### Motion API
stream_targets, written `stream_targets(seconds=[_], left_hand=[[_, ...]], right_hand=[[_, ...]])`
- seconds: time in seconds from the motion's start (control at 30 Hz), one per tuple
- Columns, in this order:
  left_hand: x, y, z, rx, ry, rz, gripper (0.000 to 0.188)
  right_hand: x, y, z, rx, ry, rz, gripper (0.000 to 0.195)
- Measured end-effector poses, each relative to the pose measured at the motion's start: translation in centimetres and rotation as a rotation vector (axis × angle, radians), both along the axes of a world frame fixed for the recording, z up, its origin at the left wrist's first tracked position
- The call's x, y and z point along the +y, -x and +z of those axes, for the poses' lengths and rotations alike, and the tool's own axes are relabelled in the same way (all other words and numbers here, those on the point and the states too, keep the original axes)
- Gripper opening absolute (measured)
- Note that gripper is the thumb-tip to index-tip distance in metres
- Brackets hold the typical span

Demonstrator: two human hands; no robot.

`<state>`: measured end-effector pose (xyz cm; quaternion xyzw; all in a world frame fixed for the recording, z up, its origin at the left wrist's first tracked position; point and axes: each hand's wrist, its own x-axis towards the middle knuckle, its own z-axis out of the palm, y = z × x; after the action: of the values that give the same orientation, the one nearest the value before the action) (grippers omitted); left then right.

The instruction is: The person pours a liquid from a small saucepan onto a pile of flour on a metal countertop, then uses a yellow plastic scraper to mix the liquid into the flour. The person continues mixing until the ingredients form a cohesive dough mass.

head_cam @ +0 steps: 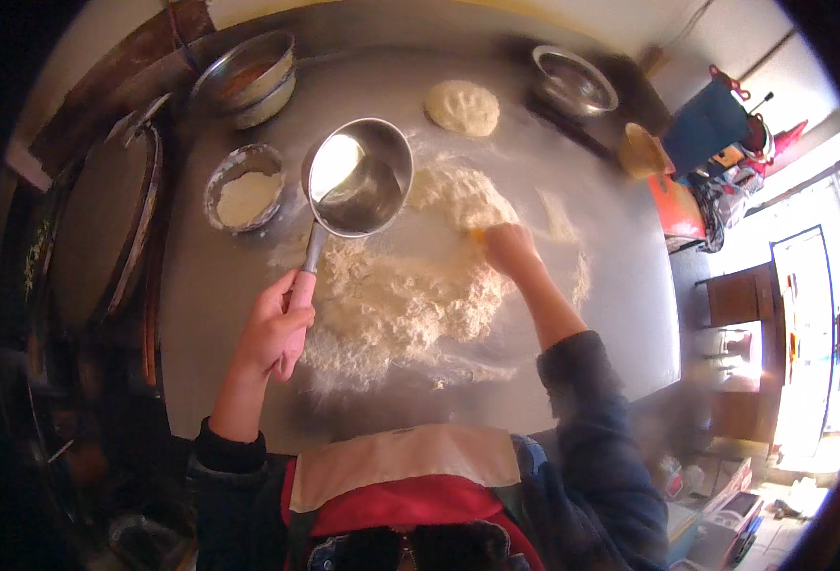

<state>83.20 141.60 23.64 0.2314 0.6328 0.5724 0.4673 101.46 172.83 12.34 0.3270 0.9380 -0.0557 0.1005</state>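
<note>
My left hand (277,325) grips the pink handle of a metal water dipper (361,178), whose bowl is over the far left part of the flour. The bowl's inside is shiny; whether liquid is in it I cannot tell. A ring of loose, crumbly flour (406,307) spreads on the steel worktop (627,307). At the ring's right side my right hand (511,250) is closed around a small orange tool (477,234), perhaps a dough scraper, mostly hidden by the fingers. Beyond the ring sits a round lump of dough (463,108) with finger dents.
A flour-dusted bowl (245,189) holding flour stands at left, with stacked bowls (249,86) behind it. At the far right is a metal basin (575,82). A large round lid or pan (106,221) lies beyond the left edge. Bags and containers (712,135) crowd the right.
</note>
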Motion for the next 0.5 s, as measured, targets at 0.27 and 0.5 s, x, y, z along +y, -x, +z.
stream_targets(seconds=[0.27, 0.5], left_hand=[[1.7, 0.3, -2.7, 0.276, 0.012, 0.015, 0.046], [1.7, 1.0, -4.3, 0.197, 0.024, 0.084, 0.045]], right_hand=[[3.5, -8.6, 2.6, 0.350, 0.170, -0.328, 0.018], [9.4, -22.5, -2.6, 0.613, 0.292, -0.657, 0.020]])
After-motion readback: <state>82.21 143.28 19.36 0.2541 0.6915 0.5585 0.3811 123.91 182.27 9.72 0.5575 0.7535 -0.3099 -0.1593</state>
